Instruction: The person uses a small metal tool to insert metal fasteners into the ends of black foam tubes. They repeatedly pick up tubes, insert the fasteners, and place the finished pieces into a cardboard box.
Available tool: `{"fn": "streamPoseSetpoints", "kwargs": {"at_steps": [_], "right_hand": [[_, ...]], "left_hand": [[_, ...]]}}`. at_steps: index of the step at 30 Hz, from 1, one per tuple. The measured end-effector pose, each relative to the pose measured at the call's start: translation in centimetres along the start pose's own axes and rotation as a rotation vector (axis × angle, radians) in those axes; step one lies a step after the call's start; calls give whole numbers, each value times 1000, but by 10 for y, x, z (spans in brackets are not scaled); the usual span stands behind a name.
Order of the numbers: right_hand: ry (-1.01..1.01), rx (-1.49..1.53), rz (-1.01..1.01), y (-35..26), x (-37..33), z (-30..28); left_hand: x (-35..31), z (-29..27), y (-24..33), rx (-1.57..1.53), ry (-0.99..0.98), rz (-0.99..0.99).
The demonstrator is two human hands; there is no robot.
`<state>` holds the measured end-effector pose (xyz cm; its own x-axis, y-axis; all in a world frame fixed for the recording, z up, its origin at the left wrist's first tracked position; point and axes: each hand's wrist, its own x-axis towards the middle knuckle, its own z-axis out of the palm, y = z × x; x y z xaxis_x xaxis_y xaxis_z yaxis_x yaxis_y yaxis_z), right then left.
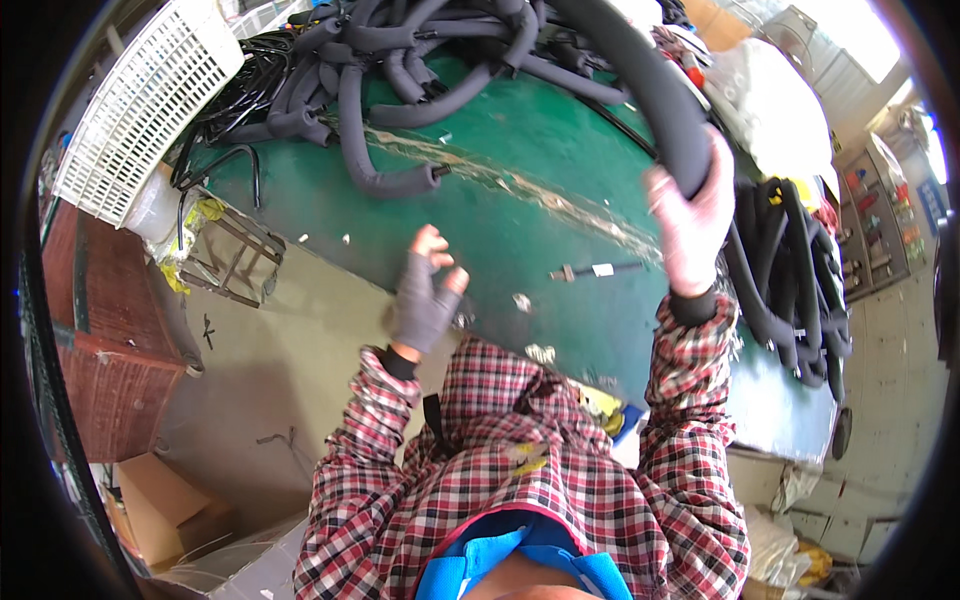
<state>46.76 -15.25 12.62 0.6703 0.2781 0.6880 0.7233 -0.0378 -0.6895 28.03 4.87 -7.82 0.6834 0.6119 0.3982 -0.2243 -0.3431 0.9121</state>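
My right hand point(692, 225) is closed around the lower end of a thick dark grey foam-covered tube point(640, 70), which rises out of the top of the view. A grey fingerless glove covers my left hand point(425, 295), which is over the near edge of the green table point(490, 215). Nothing shows in that hand; its thumb stands apart from its half-bent fingers. Between the two hands a small dark rod with a white label point(600, 271) lies on the tabletop. The nearest bent foam tube point(390, 185) is beyond my left hand.
A heap of bent foam-covered tubes point(400, 50) covers the table's far side. More black foam tubes point(790, 280) are piled at the right edge. Bare black bent rods point(250, 85) lie beside a white plastic basket point(150, 110). A reddish-brown wooden cabinet point(120, 390) stands left.
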Motion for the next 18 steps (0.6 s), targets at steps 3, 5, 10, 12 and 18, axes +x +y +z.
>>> {"fn": "streamPoseSetpoints", "kwargs": {"at_steps": [3, 5, 10, 12, 18], "right_hand": [[-274, -406, -715, -18, -65, -14], [-491, -451, -800, -26, -105, -9], [-502, -301, -1025, 16, -192, 17], [-466, -262, -974, 18, -211, 26], [-290, -152, -253, 0, -218, 18]], "left_hand": [[-8, -39, 35, -504, 107, -130], [-27, -68, 65, -996, 4, -107], [-90, -117, 49, -763, 494, -340], [-118, -123, 33, -806, 432, -324], [-141, -128, 69, -1198, 378, -19]]}}
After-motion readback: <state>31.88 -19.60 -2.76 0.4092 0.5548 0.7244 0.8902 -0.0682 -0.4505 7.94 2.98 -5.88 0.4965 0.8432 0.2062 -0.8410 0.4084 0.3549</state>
